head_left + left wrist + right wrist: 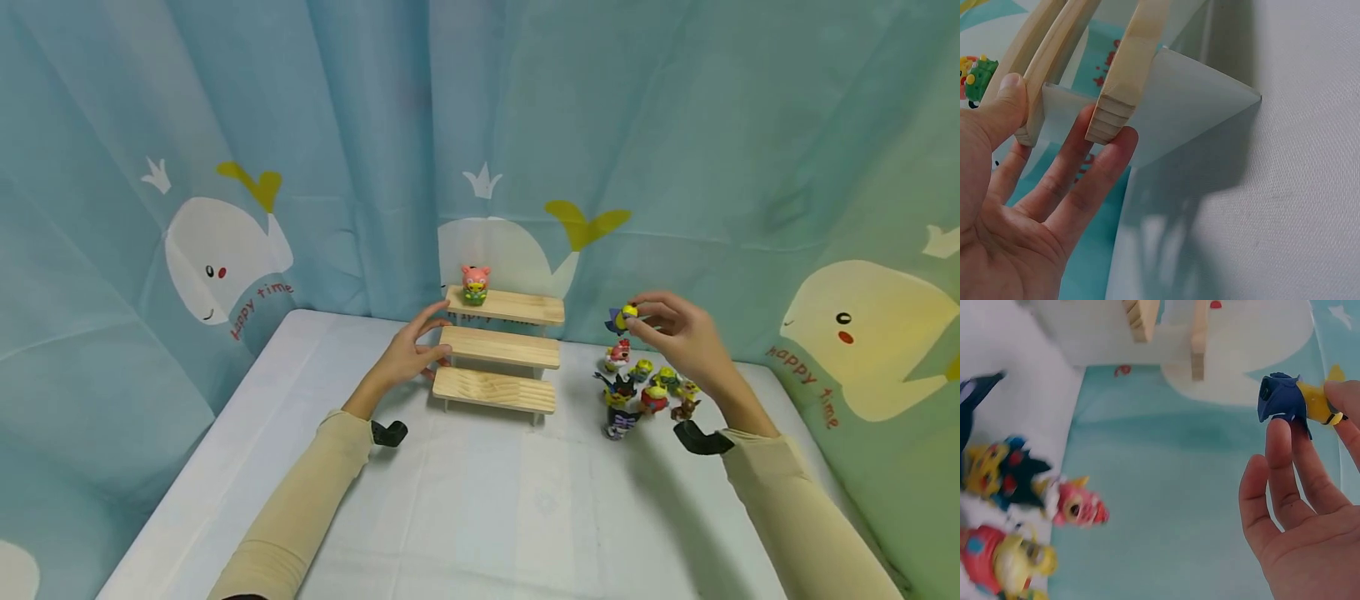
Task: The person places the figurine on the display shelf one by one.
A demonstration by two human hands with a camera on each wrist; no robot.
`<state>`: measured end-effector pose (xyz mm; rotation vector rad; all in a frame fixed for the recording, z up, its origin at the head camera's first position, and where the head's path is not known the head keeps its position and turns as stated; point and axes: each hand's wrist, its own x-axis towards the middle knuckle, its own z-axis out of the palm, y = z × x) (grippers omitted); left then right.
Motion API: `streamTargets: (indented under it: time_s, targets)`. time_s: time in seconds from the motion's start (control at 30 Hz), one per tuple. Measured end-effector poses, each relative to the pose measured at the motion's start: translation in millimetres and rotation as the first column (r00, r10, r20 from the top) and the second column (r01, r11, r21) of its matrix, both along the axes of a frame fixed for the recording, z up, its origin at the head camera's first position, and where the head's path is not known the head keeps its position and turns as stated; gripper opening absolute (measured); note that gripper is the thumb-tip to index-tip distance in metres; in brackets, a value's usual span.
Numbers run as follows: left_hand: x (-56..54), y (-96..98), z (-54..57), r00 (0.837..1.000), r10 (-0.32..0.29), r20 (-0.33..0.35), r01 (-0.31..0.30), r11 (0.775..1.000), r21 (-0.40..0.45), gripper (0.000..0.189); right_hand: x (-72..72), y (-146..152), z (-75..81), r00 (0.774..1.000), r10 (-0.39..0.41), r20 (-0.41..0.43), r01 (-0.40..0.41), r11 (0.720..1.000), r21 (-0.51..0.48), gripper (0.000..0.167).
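A three-step wooden display shelf (pixel 498 344) stands near the curtain, a pink-hooded figurine (pixel 475 285) on its top plank. My left hand (pixel 408 357) holds the shelf's left end; in the left wrist view its thumb (pixel 1010 103) lies against one plank and fingertips touch the lower plank (pixel 1116 106). Raised over a cluster of figurines, my right hand (pixel 682 337) pinches a small yellow figurine with a dark blue cape-like part (pixel 622 317). The right wrist view shows that figurine (pixel 1300 400) tipped sideways between thumb and fingertips.
Several colourful figurines (pixel 654 398) stand close together right of the shelf. A pink one (pixel 1079 506) is nearest the curtain side. White cloth (pixel 465 500) covers the table, and a blue-green whale-print curtain (pixel 375 167) hangs behind. Black wrist mounts (pixel 701 437) stick out at both sleeves.
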<state>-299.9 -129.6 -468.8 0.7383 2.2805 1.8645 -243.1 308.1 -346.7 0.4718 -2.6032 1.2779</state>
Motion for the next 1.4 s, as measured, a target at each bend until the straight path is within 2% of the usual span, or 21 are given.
streamTargets:
  time_s: [0.3, 0.43, 0.67, 0.9, 1.2, 1.4]
  targets:
    - [-1.8, 1.9, -1.4, 1.0, -0.017, -0.006, 0.017, 1.0, 0.003, 0.075, -23.2, -40, 1.7, 0.991, 0.137, -0.003, -0.137, 0.989, -0.046, 0.036]
    - [-0.7, 1.9, -0.6, 1.0, -0.013, -0.001, 0.013, 1.0, 0.004, 0.075, -30.1, -58, -0.7, 0.987, 0.163, -0.009, -0.164, 0.985, -0.053, 0.036]
    - [-0.2, 1.2, -1.0, 1.0, -0.005, 0.006, 0.005, 1.0, 0.006, 0.075, -44.4, -85, -3.8, 0.975, 0.22, -0.024, -0.221, 0.968, -0.121, 0.035]
    - [-1.0, -0.2, -2.5, 1.0, -0.01, -0.003, 0.01, 1.0, 0.01, 0.075, -59.0, -105, -5.5, 0.972, 0.234, 0.011, -0.23, 0.963, -0.139, 0.036]
    - [-2.7, -0.5, -1.5, 1.0, 0.006, -0.007, -0.006, 1.0, -0.013, 0.074, -76.9, -126, -11.9, 0.97, 0.244, 0.017, -0.24, 0.961, -0.14, 0.037]
    - [-1.8, -0.8, -0.2, 1.0, 0.005, 0.006, -0.005, 1.0, -0.01, 0.074, -81.2, -138, -15.5, 0.974, 0.223, 0.048, -0.215, 0.968, -0.131, 0.035]
